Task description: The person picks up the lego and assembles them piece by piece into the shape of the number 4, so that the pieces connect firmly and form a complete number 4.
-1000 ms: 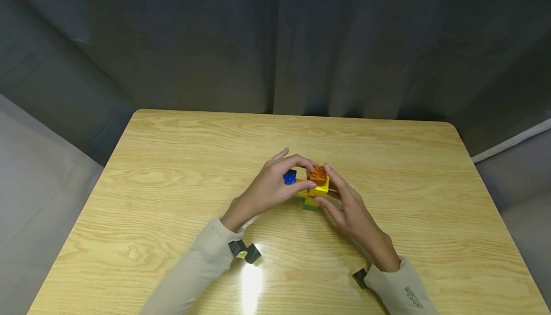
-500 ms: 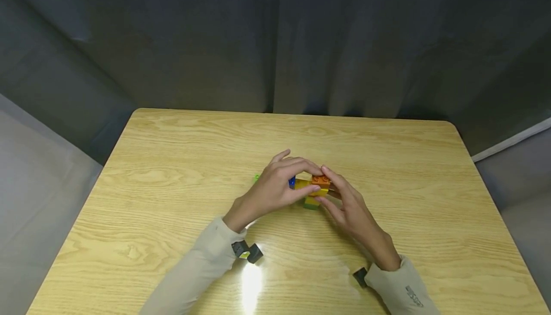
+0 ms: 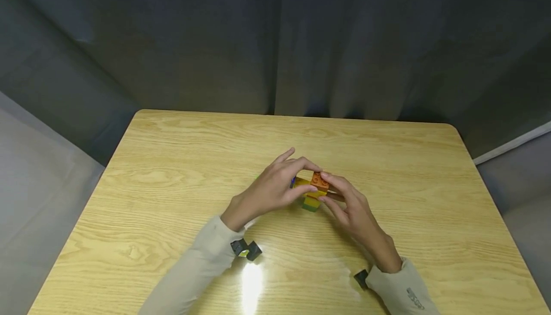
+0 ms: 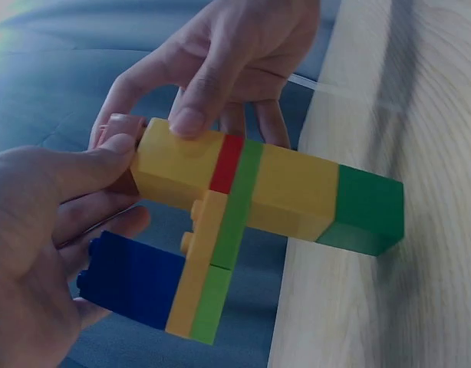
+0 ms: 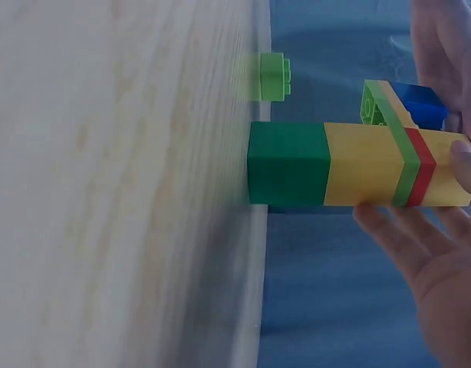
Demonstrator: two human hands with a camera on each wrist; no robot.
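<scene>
A tower of toy building bricks stands upright on the table, dark green (image 5: 288,162) at the bottom. Above it come a yellow brick (image 5: 363,163), thin light green (image 5: 406,167) and red layers (image 4: 225,163), and another yellow brick (image 4: 178,161). An orange brick (image 3: 320,181) sits at the top; my left hand (image 3: 273,187) pinches it between thumb and fingers. My right hand (image 3: 355,210) grips the tower's upper part, thumb on the upper yellow brick. A side arm of thin orange-yellow (image 4: 197,264) and light green layers carries a blue brick (image 4: 132,277) beneath my left palm.
A loose light green brick (image 5: 274,77) stands on the wooden table (image 3: 193,152) beyond the tower, mostly hidden behind my left hand in the head view. A dark curtain (image 3: 275,42) hangs behind the table's far edge.
The orange brick has shifted slightly right and down onto the tower's top, tilting along the way. My left hand moved slightly right with it, covering more of the blue brick. The right hand barely moved.
</scene>
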